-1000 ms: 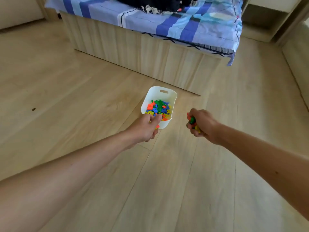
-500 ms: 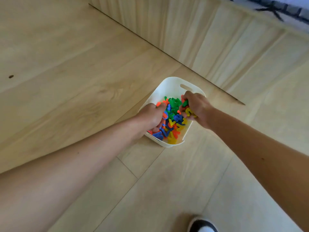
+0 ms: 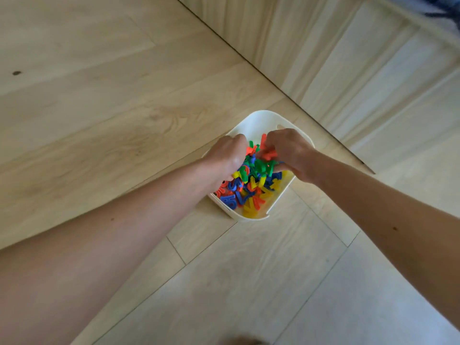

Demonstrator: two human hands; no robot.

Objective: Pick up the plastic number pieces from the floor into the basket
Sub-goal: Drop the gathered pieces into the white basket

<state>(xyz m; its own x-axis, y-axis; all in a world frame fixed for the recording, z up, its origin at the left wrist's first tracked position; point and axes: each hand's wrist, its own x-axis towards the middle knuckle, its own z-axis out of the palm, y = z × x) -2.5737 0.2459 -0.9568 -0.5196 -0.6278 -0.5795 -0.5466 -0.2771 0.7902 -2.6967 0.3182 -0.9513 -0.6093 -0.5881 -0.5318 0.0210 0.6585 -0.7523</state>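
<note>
Plastic pcs (image 3: 251,192), 1 basket (image 3: 258,119), 2 hands (image 3: 225,155) (image 3: 292,153)

Left forearm (image 3: 124,232) enters from 8 o'clock, right forearm (image 3: 373,207) from 4 o'clock; both extended, converging just above frame centre. Left hand (image 3: 227,158): back up, fingers curled downward, tips hidden. Right hand (image 3: 292,151): knuckles up, fingers curled, thumb pointing toward 8 o'clock. Grip on anything: not determinable.
</note>
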